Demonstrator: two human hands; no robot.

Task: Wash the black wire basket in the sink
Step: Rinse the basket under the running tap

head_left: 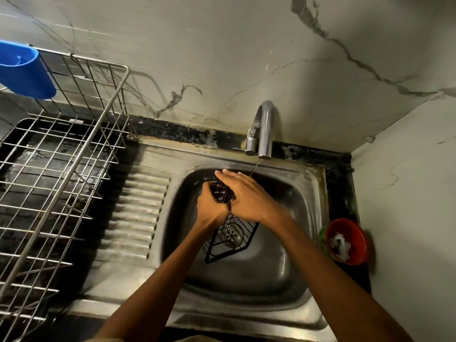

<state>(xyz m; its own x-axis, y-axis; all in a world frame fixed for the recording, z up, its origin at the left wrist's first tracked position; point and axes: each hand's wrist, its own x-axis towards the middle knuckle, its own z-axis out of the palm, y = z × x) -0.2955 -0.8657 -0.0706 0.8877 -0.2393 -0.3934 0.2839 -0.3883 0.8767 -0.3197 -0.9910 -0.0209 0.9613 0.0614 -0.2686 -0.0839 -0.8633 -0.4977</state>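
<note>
**2 hands washing a black wire basket over a steel sink**

A person's 2 bare arms reach into a steel sink (pixel 313 218) set in a dark counter. The black wire basket (pixel 229 245) is held tilted over the middle of the basin, its lower end above the drain (pixel 232 234). The left hand (pixel 211 206) curls its fingers round the basket's upper end, gripping it. The right hand (pixel 244 196) lies flat across the same end with straight, wet fingers, rubbing rather than grasping. A thin stream falls from the tap (pixel 264 129) at the sink's back edge, just beside the right fingertips.

To wash well, the basket probably needs shifting under the stream and turning, so that water reaches every wire. The left grip should stay firm, as wet wire may slip.

A steel drying rack (pixel 61 169) stands by the sink's left edge, a red bowl (pixel 348 240) by its right edge.
</note>
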